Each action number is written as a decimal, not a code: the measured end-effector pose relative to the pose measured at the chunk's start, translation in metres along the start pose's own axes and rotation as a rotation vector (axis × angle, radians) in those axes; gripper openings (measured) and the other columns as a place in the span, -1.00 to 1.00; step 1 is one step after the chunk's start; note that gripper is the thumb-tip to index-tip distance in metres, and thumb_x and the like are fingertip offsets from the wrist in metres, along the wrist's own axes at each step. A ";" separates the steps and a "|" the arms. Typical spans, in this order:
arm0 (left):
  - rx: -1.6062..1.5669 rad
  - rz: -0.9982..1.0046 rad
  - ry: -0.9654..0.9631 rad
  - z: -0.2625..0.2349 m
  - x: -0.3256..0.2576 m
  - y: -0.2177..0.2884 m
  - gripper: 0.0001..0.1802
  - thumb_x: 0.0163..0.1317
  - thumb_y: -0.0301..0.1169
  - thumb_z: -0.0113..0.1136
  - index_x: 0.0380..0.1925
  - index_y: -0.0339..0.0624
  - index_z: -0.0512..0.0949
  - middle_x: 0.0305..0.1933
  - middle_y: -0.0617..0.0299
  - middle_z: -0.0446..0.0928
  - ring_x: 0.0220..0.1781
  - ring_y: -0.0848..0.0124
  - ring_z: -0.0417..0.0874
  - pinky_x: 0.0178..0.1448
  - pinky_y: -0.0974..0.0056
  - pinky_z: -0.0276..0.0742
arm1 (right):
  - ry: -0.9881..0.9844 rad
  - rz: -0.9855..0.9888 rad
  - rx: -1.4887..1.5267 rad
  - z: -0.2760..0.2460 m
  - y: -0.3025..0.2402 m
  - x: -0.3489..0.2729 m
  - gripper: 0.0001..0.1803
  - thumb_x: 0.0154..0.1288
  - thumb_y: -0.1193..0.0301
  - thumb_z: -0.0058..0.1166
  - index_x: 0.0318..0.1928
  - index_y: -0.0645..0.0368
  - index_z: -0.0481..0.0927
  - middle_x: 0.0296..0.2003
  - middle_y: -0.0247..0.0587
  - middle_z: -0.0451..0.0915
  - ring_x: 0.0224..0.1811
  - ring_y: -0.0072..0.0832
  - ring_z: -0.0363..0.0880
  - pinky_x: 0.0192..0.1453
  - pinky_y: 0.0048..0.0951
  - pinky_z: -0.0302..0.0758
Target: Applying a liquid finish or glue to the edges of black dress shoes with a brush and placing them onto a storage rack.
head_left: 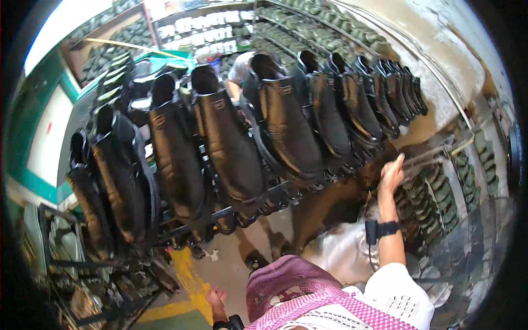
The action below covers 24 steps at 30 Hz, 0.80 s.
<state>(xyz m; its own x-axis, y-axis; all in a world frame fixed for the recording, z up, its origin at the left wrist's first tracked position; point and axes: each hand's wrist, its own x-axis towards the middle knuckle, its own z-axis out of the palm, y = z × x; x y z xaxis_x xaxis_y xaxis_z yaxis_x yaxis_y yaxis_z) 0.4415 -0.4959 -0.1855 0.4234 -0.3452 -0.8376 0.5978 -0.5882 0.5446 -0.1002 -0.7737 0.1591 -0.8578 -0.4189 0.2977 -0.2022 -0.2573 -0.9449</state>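
Note:
My right hand is raised at the right, beside the end of a thin metal rack bar. Its fingers look curled, with one finger or the thumb pointing up; whether it grips the bar is hard to make out. Low in the view, my left hand hangs beside my body, fingers loosely bent and nothing seen in them. In front of me a long row of black shoes leans toe-down on a metal rack, above both hands. More shoes show on a lower level beneath them.
Behind the row, partly hidden, another person's arm shows. Shelves of shoes or lasts line the back. A second rack of dark green pieces stands at the right. At lower left is a metal frame with clutter; yellow paint marks the floor.

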 end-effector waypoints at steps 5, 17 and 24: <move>-0.016 0.175 0.029 0.018 -0.081 0.041 -0.77 0.16 -0.25 -0.05 -0.42 -0.21 0.40 -0.57 0.26 0.43 -0.60 0.47 0.44 -0.58 0.45 0.33 | -0.061 0.392 -0.131 -0.054 0.102 -0.056 -0.56 0.13 0.08 0.00 -0.72 0.07 0.32 -0.80 -0.42 0.23 -0.81 -0.54 0.19 -0.72 -0.43 0.09; -0.162 1.085 0.069 0.049 -0.381 0.141 -0.61 0.21 -0.38 -0.06 -0.79 -0.26 0.42 -0.83 0.45 0.16 -0.82 0.65 0.17 -0.75 0.47 0.03 | -1.545 0.507 -0.558 -0.096 0.097 -0.178 -0.65 0.14 0.32 0.08 -0.07 0.17 0.42 -0.47 -0.30 0.51 -0.55 -0.63 0.45 -0.52 -0.59 0.39; -0.473 2.153 -0.667 0.001 -0.499 0.141 -0.53 -0.10 -0.68 -0.02 -0.11 -0.10 0.45 -0.86 0.28 0.27 -0.89 0.62 0.07 -0.75 0.48 -0.13 | -1.879 0.483 -0.586 -0.103 0.111 -0.226 -0.66 0.18 0.24 0.02 -0.08 0.14 0.44 -0.44 -0.32 0.55 -0.55 -0.63 0.48 -0.56 -0.62 0.34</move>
<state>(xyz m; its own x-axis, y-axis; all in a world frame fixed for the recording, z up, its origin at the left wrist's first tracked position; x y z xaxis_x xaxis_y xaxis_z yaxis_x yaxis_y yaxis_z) 0.3138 -0.4071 0.3092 0.2933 -0.1838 0.9382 -0.1569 0.9588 0.2369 0.0223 -0.6178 -0.0270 0.4995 -0.6589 -0.5625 -0.5820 0.2257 -0.7812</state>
